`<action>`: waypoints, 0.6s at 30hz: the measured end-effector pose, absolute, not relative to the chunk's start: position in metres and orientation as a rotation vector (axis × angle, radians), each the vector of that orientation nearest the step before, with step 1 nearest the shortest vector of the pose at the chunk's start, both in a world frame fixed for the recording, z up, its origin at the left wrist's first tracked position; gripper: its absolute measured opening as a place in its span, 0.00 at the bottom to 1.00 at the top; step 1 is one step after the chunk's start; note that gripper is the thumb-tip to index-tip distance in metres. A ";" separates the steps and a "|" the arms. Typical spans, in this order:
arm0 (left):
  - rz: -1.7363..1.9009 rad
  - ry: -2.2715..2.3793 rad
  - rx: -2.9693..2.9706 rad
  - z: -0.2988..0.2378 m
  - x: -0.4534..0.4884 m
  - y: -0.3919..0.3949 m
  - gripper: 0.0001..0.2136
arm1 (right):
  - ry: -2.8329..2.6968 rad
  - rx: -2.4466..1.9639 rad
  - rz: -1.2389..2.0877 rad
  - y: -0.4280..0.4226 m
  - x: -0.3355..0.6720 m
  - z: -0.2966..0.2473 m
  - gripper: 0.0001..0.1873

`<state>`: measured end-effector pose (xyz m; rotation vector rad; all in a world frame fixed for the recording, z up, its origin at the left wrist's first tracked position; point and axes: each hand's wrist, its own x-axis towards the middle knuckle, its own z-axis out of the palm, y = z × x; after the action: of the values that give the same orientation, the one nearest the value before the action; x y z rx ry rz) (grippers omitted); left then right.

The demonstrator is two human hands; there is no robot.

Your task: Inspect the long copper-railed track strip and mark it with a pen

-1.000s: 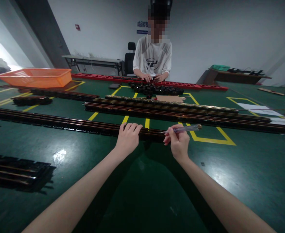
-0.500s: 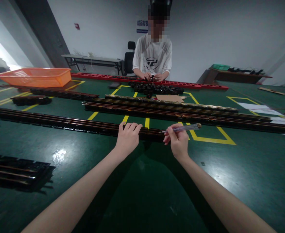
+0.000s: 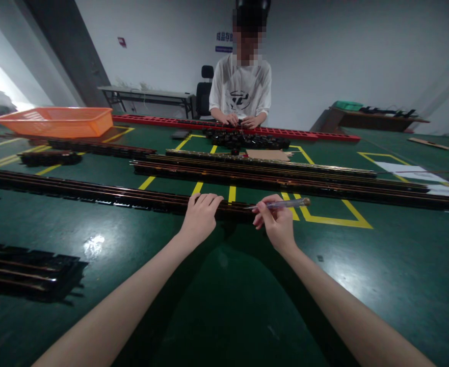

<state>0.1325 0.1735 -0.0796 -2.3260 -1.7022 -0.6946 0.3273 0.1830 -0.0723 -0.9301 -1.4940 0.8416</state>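
Observation:
A long black strip with copper-coloured rails [image 3: 132, 194] runs across the green table, its right end at my hands. My left hand [image 3: 199, 220] lies over this strip near that end, fingers bent over its far side and closed on it; the thumb is hidden. In my right hand [image 3: 279, 223] is a slim screwdriver [image 3: 285, 203] with a clear handle, held like a pen. Its thin shaft points left, and the tip is at the strip's right end. Whether the tip touches the strip I cannot tell.
Several more long black strips [image 3: 285, 183] lie beyond my hands. Another strip [image 3: 21, 267] is at the near left. An orange basket [image 3: 56, 122] stands at the far left. Across the table a person [image 3: 240, 92] handles small parts behind a black pile [image 3: 251, 139].
My right hand and the screwdriver have shifted slightly left, and the screwdriver lies more level. My left hand has moved a little left too.

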 end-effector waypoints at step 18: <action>-0.638 -1.688 -2.305 -0.076 0.135 0.173 0.18 | -1.503 -0.919 0.843 0.183 0.328 -0.073 0.11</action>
<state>0.1354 0.1729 -0.0759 -2.3047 -1.6880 -0.6378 0.3275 0.1832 -0.0731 -0.9187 -1.5033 0.8433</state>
